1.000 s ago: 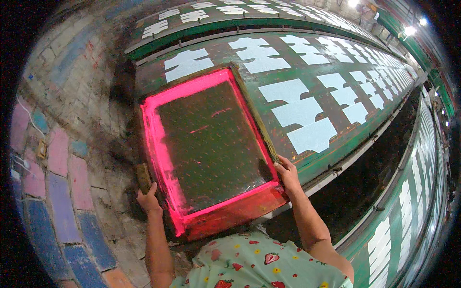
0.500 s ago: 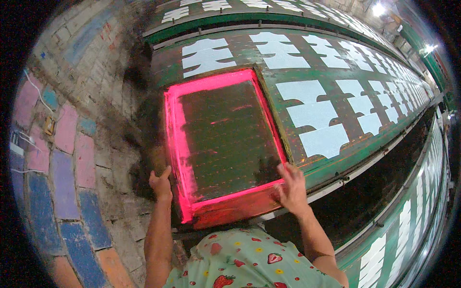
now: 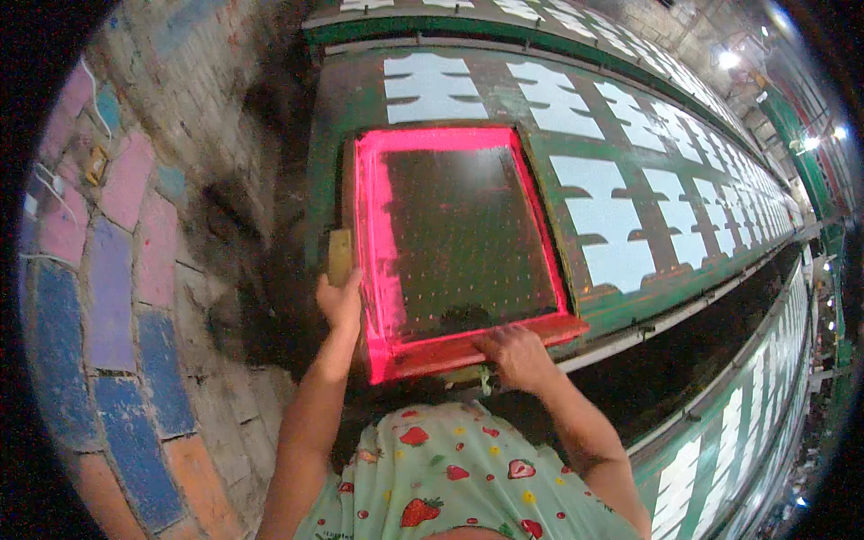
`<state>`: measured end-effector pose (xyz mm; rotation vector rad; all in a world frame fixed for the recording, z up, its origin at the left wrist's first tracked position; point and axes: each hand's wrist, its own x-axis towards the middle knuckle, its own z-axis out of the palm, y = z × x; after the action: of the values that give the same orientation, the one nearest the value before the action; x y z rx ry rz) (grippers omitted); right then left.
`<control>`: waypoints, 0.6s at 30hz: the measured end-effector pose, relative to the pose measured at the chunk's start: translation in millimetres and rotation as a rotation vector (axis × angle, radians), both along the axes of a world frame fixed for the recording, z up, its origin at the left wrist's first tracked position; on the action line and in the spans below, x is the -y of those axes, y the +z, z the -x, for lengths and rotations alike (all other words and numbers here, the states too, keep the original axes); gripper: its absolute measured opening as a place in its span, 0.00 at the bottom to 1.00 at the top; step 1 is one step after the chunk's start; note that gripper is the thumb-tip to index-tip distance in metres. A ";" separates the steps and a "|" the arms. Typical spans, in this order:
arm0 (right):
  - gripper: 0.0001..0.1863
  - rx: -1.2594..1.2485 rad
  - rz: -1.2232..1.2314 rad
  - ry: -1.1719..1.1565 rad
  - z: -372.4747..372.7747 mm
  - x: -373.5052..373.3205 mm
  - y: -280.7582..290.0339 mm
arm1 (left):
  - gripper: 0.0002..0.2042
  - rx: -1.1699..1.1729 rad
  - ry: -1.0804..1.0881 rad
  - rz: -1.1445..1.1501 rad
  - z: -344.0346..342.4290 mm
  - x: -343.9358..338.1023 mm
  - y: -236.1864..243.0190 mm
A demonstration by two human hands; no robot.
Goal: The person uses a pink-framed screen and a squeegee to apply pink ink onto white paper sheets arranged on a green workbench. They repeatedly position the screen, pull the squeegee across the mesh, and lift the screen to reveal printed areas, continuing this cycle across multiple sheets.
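A screen printing frame (image 3: 468,346) lies on the green table in front of me, its mesh dark and its borders smeared with bright pink ink. My left hand (image 3: 340,301) is closed at the frame's left side, beside a short wooden block (image 3: 339,256) that sticks up past the fingers. Whether the block is fixed to the frame I cannot tell. My right hand (image 3: 520,358) is curled over the near rail, right of its middle. The right fingertips rest against the pink-stained wood; its underside is hidden.
White fabric pieces (image 3: 612,238) lie in rows along the long green table (image 3: 648,301). Another table with white pieces (image 3: 720,441) runs at the right, beyond a dark gap. A brick wall (image 3: 117,324) with painted patches stands at the left. Lamps (image 3: 727,59) shine at the far right.
My right hand has moved left from the frame's near right corner to its near rail. The left hand, earlier with thumb spread, has closed at the left side. The view has turned slightly.
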<state>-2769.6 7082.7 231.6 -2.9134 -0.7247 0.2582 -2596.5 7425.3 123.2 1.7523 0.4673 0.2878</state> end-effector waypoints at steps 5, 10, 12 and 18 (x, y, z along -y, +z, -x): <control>0.30 -0.123 0.037 -0.085 -18.3 -3.9 8.6 | 0.25 0.071 0.034 -0.059 4.8 3.1 1.2; 0.28 -0.076 0.030 -0.093 14.1 -22.8 19.6 | 0.26 0.101 -0.045 0.011 6.0 0.0 5.2; 0.29 0.014 0.001 -0.096 25.1 -30.2 15.0 | 0.26 0.107 -0.048 0.008 7.1 -0.1 5.9; 0.30 0.118 -0.045 -0.074 27.9 -29.2 -10.0 | 0.23 0.146 -0.027 -0.039 7.8 1.4 6.2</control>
<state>-2797.4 7111.9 221.6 -2.9253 -0.6276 0.0622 -2604.3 7423.9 129.5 1.7598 0.3344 0.4055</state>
